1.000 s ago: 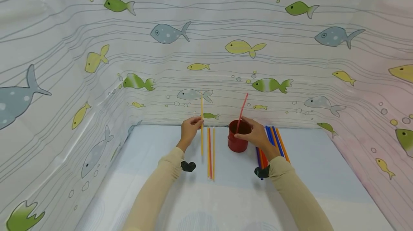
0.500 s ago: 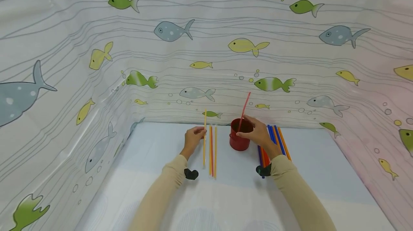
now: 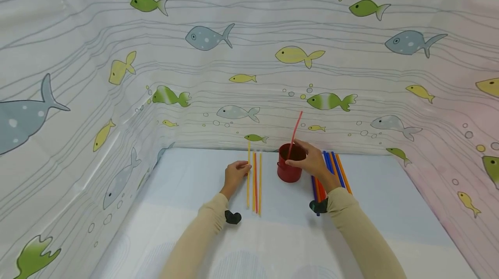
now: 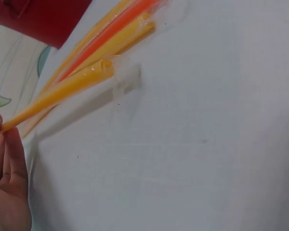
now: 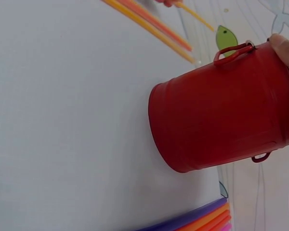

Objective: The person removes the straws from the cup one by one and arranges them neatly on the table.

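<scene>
My left hand (image 3: 235,174) pinches a yellow drinking straw (image 3: 248,194) near its middle. In the left wrist view this straw (image 4: 70,86) is in a clear wrapper, its near end just above the table. Several wrapped straws, yellow and red, lie side by side just right of it, including a yellow straw (image 3: 260,192). My right hand (image 3: 315,167) holds a small red metal bucket (image 3: 288,173) by its rim, thumb on the near side. A pink straw (image 3: 296,126) leans up out of the bucket. The right wrist view shows the bucket's side handles; its inside is mostly hidden.
Right of the bucket, partly under my right forearm, lie thicker blue, orange and red sticks, such as an orange stick (image 3: 344,174). A white cloth covers the table (image 3: 273,244). A fish-patterned curtain (image 3: 218,84) encloses the back and sides.
My left hand has lowered the yellow straw from upright in the air toward the table, beside the other straws. My right hand and the bucket have stayed put; the head view shifted slightly.
</scene>
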`<state>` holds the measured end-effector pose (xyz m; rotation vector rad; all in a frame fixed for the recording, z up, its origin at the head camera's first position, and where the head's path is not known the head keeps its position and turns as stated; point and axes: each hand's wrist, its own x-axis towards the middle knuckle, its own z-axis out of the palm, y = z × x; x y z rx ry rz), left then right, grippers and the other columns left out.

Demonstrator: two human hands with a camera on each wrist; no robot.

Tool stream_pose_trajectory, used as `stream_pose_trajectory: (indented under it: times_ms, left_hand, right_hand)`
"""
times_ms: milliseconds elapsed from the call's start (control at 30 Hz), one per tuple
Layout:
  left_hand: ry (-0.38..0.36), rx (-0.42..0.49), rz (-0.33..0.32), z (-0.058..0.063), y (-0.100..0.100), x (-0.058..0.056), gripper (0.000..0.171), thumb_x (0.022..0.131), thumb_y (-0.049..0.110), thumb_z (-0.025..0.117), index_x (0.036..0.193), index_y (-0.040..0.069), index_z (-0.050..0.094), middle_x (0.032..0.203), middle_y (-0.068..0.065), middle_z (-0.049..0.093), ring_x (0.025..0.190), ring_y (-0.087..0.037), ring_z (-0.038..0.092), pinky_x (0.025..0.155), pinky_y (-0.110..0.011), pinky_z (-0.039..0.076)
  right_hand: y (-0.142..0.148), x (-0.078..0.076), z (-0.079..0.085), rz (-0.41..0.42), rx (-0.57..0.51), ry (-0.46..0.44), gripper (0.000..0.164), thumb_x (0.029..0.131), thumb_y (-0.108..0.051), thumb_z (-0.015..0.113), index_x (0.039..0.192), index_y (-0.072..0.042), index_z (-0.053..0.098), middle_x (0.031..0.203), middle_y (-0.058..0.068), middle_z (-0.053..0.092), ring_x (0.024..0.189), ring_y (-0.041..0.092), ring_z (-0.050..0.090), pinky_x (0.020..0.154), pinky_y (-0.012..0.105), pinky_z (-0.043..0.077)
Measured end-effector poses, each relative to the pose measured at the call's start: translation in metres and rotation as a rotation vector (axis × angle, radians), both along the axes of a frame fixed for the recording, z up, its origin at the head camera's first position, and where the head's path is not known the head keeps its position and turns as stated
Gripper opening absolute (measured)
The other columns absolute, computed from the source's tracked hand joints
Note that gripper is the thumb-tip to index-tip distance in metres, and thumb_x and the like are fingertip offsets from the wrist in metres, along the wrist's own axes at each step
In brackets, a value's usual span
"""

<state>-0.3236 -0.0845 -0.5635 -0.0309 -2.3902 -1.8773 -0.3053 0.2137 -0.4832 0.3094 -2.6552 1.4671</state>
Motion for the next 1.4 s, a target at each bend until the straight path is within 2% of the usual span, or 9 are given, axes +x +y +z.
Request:
stream_pose_trajectory:
  times_ms: [167, 400, 533, 667, 833, 933, 1167, 1400]
  left_hand:
    - [0.008, -0.026, 0.001, -0.003, -0.001, 0.004, 0.026, 0.086, 0.015, 0.076, 0.107, 0.000, 0.072, 0.088, -0.009, 0.073, 0.070, -0.013, 0.067, 0.063, -0.024, 0.057]
    - [0.074, -0.004, -0.005, -0.004, -0.006, 0.010, 0.026, 0.084, 0.012, 0.077, 0.103, -0.004, 0.071, 0.083, -0.009, 0.073, 0.067, -0.014, 0.067, 0.060, -0.024, 0.057]
    - [0.046, -0.026, 0.011, -0.007, -0.008, 0.012, 0.025, 0.083, 0.013, 0.079, 0.102, -0.002, 0.072, 0.083, -0.008, 0.073, 0.067, -0.014, 0.068, 0.061, -0.026, 0.058]
    - [0.011, -0.050, 0.023, -0.009, -0.009, 0.009, 0.027, 0.082, 0.017, 0.080, 0.103, 0.001, 0.072, 0.086, -0.009, 0.073, 0.068, -0.015, 0.068, 0.063, -0.026, 0.058]
    - [-0.002, -0.076, 0.023, -0.011, -0.008, 0.006, 0.028, 0.083, 0.019, 0.080, 0.102, 0.000, 0.072, 0.082, -0.008, 0.073, 0.063, -0.013, 0.067, 0.061, -0.024, 0.056]
    - [-0.006, -0.085, 0.031, -0.009, -0.009, 0.005, 0.027, 0.084, 0.019, 0.079, 0.101, 0.000, 0.072, 0.082, -0.008, 0.072, 0.065, -0.012, 0.066, 0.062, -0.023, 0.057]
    - [0.004, -0.072, 0.033, 0.006, -0.007, 0.002, 0.025, 0.085, 0.016, 0.078, 0.102, -0.001, 0.072, 0.086, -0.011, 0.072, 0.071, -0.017, 0.068, 0.064, -0.025, 0.058]
    - [0.006, -0.076, 0.009, 0.008, -0.003, -0.006, 0.026, 0.085, 0.016, 0.077, 0.103, -0.002, 0.072, 0.085, -0.010, 0.072, 0.070, -0.017, 0.068, 0.063, -0.026, 0.058]
  right_hand:
    - [-0.001, 0.001, 0.000, -0.001, -0.005, -0.004, 0.093, 0.071, -0.049, 0.084, 0.149, -0.021, 0.042, 0.143, 0.004, 0.049, 0.129, 0.031, 0.044, 0.090, 0.051, 0.053]
    - [-0.004, 0.003, -0.003, 0.015, -0.029, 0.003, 0.092, 0.072, -0.046, 0.084, 0.150, -0.020, 0.041, 0.143, 0.004, 0.049, 0.132, 0.031, 0.043, 0.094, 0.053, 0.050]
    - [-0.006, 0.005, -0.004, 0.015, -0.030, 0.001, 0.091, 0.073, -0.044, 0.085, 0.149, -0.021, 0.042, 0.142, 0.003, 0.050, 0.131, 0.030, 0.044, 0.094, 0.052, 0.051]
    - [-0.007, 0.005, -0.005, 0.005, -0.034, 0.015, 0.089, 0.073, -0.044, 0.085, 0.149, -0.021, 0.043, 0.141, 0.002, 0.051, 0.131, 0.030, 0.044, 0.092, 0.053, 0.051]
    - [-0.004, 0.006, -0.007, -0.003, -0.031, 0.007, 0.089, 0.074, -0.041, 0.085, 0.149, -0.019, 0.043, 0.142, 0.004, 0.050, 0.132, 0.031, 0.043, 0.093, 0.053, 0.051]
    - [-0.003, 0.006, -0.007, -0.001, -0.028, 0.004, 0.089, 0.074, -0.039, 0.085, 0.149, -0.018, 0.042, 0.143, 0.005, 0.050, 0.133, 0.032, 0.042, 0.093, 0.054, 0.050]
    - [-0.002, 0.003, -0.006, -0.002, -0.024, 0.015, 0.089, 0.074, -0.041, 0.085, 0.149, -0.018, 0.043, 0.142, 0.005, 0.050, 0.132, 0.033, 0.043, 0.093, 0.055, 0.050]
    - [0.000, 0.000, -0.005, -0.004, -0.018, 0.024, 0.092, 0.072, -0.047, 0.085, 0.149, -0.018, 0.042, 0.142, 0.004, 0.051, 0.132, 0.032, 0.043, 0.092, 0.054, 0.051]
